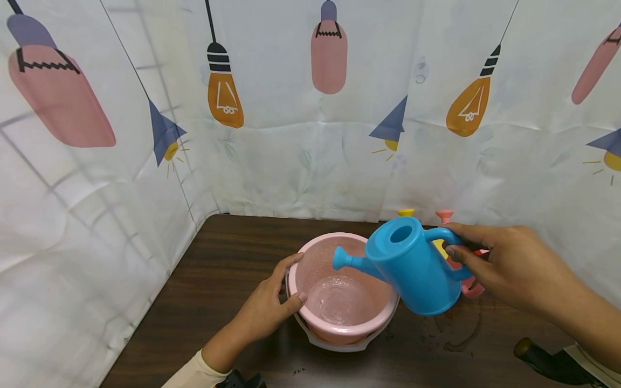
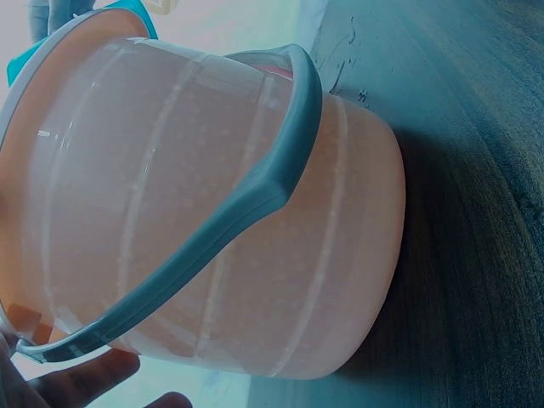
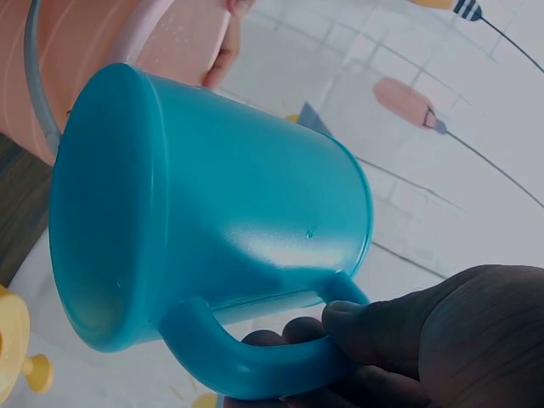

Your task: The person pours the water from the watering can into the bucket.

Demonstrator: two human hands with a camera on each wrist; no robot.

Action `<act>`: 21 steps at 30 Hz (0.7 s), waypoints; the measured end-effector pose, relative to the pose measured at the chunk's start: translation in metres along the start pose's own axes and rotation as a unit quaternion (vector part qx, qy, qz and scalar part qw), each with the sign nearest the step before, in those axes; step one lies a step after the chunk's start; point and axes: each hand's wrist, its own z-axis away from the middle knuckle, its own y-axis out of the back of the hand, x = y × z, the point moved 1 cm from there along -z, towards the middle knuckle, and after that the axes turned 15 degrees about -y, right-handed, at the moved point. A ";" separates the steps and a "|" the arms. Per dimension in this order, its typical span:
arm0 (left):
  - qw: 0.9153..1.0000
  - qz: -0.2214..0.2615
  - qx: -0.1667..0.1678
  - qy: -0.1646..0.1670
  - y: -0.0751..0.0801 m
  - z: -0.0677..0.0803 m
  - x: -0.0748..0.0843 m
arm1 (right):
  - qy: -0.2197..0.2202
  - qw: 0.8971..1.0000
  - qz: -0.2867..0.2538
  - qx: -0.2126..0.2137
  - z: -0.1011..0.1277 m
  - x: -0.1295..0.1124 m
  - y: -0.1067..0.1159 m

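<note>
A pink bucket (image 1: 335, 323) stands on the dark table, with rippled clear water (image 1: 339, 299) in its bottom. My left hand (image 1: 264, 307) holds the bucket's left rim, its thumb and index finger over the edge. In the left wrist view other fingers (image 2: 89, 378) lie by the outer wall, near the lowered grey handle (image 2: 255, 191). My right hand (image 1: 514, 264) grips the handle of a blue watering can (image 1: 417, 269). The can tilts toward the bucket, its spout (image 1: 356, 262) above the opening. No clear stream shows at the spout.
Behind the blue can stand partly hidden yellow (image 1: 406, 212) and pink-red (image 1: 444, 215) watering cans. Wet marks (image 1: 461, 342) lie on the wooden tabletop (image 1: 228, 258) right of the bucket. White printed cloth (image 1: 291, 161) hangs behind and at the left.
</note>
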 end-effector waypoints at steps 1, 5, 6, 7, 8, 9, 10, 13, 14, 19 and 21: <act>1.000 0.000 0.000 0.000 0.000 0.000 0.000 | 0.001 1.000 0.001 0.002 0.000 0.000 0.000; 1.000 -0.004 0.000 0.001 0.000 0.000 0.000 | 0.001 1.000 0.003 0.004 0.000 0.001 -0.001; 1.000 -0.005 0.000 0.001 0.000 0.000 0.000 | 0.001 1.000 0.003 0.004 0.000 0.001 -0.001; 1.000 -0.005 0.000 0.001 0.000 0.001 0.000 | 0.000 1.000 0.003 0.003 0.000 0.001 -0.001; 1.000 -0.006 0.000 0.002 0.000 0.001 0.000 | -0.001 1.000 0.004 0.001 0.000 0.001 -0.001; 1.000 -0.006 0.001 0.002 0.000 0.001 0.000 | -0.003 1.000 0.004 -0.001 0.000 0.001 -0.001; 1.000 -0.006 0.001 0.003 0.000 0.001 0.000 | -0.005 1.000 0.004 -0.003 0.000 0.000 0.000; 1.000 -0.006 0.000 0.003 0.000 0.001 0.000 | -0.010 1.000 0.008 -0.009 0.000 0.000 0.000; 1.000 -0.007 0.000 0.004 0.000 0.000 0.000 | -0.012 1.000 0.008 -0.010 0.000 0.000 0.000; 1.000 -0.010 -0.002 0.005 0.000 0.000 0.000 | -0.010 1.000 0.007 -0.012 0.000 0.001 0.000; 1.000 -0.010 -0.002 0.005 0.000 0.000 0.000 | -0.011 1.000 0.006 -0.012 0.000 0.001 0.000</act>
